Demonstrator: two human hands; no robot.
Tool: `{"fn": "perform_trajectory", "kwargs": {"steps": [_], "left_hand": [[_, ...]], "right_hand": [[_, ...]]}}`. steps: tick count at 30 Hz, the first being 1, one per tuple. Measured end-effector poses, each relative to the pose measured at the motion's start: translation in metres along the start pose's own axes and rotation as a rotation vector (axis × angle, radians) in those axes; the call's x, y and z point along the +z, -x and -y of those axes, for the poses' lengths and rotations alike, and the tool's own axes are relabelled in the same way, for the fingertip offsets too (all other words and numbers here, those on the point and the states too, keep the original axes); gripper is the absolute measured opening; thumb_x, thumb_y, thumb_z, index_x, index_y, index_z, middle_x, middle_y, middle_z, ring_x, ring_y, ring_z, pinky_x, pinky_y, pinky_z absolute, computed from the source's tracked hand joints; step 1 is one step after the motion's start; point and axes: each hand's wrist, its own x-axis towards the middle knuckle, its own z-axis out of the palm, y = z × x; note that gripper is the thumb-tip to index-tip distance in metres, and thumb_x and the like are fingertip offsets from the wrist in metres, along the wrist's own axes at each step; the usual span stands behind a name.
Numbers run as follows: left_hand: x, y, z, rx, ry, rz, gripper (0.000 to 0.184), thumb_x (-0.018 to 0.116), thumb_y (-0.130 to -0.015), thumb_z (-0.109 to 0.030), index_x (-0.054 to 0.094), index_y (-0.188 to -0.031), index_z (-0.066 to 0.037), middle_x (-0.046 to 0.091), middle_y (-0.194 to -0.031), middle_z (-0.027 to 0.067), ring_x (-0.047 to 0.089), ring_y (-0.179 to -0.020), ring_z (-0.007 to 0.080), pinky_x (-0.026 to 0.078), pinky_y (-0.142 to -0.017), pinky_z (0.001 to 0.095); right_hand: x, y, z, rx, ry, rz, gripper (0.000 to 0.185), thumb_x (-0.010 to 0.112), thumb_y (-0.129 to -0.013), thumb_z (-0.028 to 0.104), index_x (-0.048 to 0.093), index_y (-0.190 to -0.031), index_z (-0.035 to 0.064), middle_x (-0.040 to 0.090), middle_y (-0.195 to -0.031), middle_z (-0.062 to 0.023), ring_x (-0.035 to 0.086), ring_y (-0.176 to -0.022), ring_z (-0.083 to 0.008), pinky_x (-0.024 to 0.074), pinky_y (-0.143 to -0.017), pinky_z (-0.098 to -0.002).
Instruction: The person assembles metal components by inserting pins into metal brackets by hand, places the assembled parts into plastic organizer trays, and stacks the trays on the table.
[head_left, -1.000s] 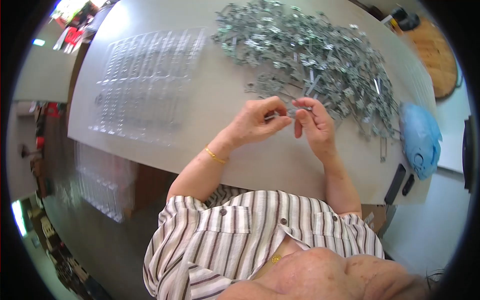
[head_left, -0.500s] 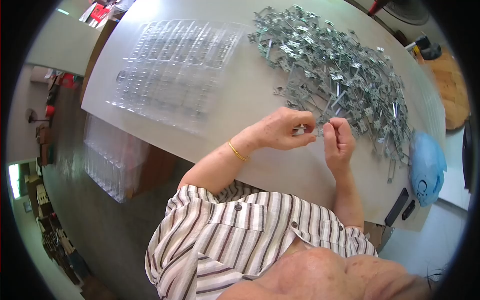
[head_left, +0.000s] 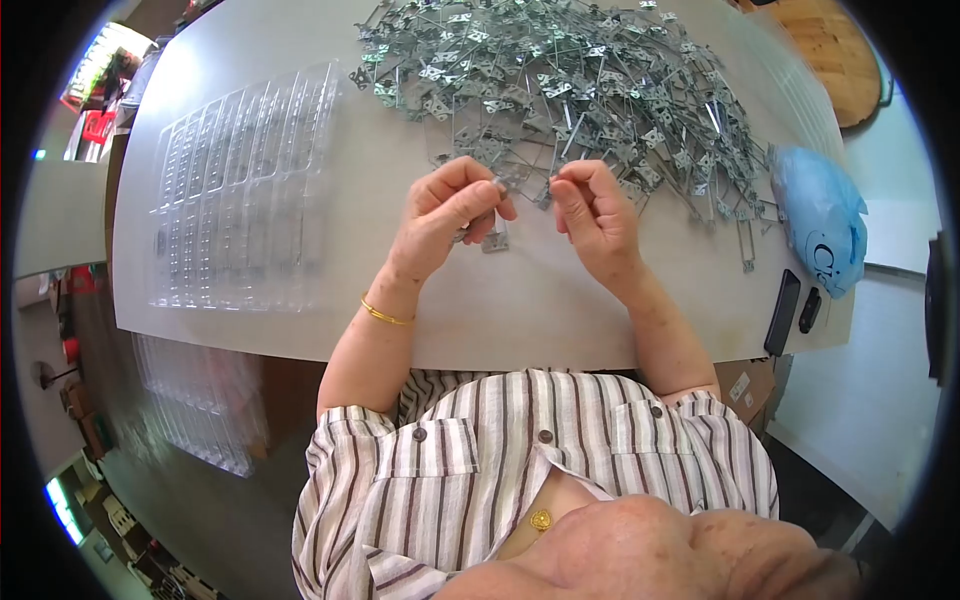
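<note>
Silvery flat metal piece (head_left: 495,242) gripped in left hand (head_left: 438,218); right hand (head_left: 600,228) pinched closed, contents unclear.

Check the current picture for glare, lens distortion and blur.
Head view: glints speckle the pile of metal parts and the clear plastic tray; the near edge of the table bows, fisheye-like; corners go black; left hand and right hand look fairly sharp, small details between them less clear.

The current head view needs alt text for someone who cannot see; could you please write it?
A person's left hand, holding a metal piece, faces the right hand beside a pile of metal parts on a table; clear plastic packaging lies left, a blue bag right.
</note>
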Motion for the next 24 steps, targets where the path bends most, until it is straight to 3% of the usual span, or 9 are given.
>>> {"fn": "perform_trajectory", "kwargs": {"steps": [7, 24], "left_hand": [[-0.0005, -0.0025, 0.0022, 0.013, 0.030, -0.036, 0.027, 0.062, -0.102, -0.032, 0.061, -0.092, -0.007, 0.072, -0.083, 0.0138, 0.051, -0.053, 0.0087, 0.034, -0.050, 0.0199], [-0.0004, -0.0011, 0.0038, 0.014, -0.086, -0.019, 0.020, 0.069, -0.100, -0.023, 0.062, -0.098, -0.004, 0.072, -0.087, 0.0094, 0.052, -0.061, 0.0059, 0.041, -0.054, 0.0208]], "right_hand": [[0.0053, 0.0043, -0.0056, -0.040, 0.088, 0.022, 0.012, 0.065, -0.103, 0.007, 0.062, -0.114, 0.0021, 0.061, -0.081, 0.0025, 0.051, -0.068, -0.0013, 0.0437, -0.060, -0.0201], [0.0042, 0.0032, -0.0032, -0.097, 0.164, 0.006, 0.011, 0.068, -0.100, 0.004, 0.064, -0.110, 0.0032, 0.062, -0.078, 0.0031, 0.050, -0.065, -0.0006, 0.0414, -0.055, -0.0211]]}}
